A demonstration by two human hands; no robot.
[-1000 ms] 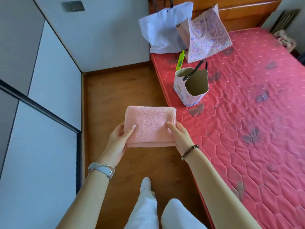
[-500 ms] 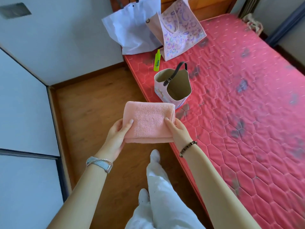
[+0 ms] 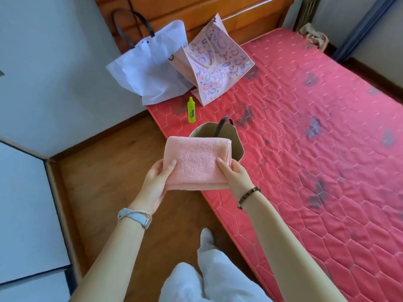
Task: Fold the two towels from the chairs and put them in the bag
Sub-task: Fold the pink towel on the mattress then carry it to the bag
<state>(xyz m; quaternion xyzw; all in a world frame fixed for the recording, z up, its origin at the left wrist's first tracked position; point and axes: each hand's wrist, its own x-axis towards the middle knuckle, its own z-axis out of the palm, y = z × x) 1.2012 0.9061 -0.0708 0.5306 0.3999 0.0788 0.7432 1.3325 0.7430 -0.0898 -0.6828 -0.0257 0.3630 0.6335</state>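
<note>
A pink towel (image 3: 196,162), folded into a thick rectangle, is held flat in the air between both hands. My left hand (image 3: 156,180) grips its left edge and my right hand (image 3: 234,174) grips its right edge, thumbs on top. Just behind the towel a small open bag (image 3: 237,144) with a dark handle stands on the red mattress near its edge; the towel hides the bag's front. No second towel or chair is in view.
The red quilted mattress (image 3: 316,149) fills the right side. At its head stand a white bag (image 3: 148,68) and a pink patterned bag (image 3: 216,66), with a small green bottle (image 3: 191,111) in front. Wooden floor and white cabinet doors lie to the left.
I have stepped closer to the bed, and the folded towel has moved up to the small bag, now covering its front. Both hands keep the same grip.
</note>
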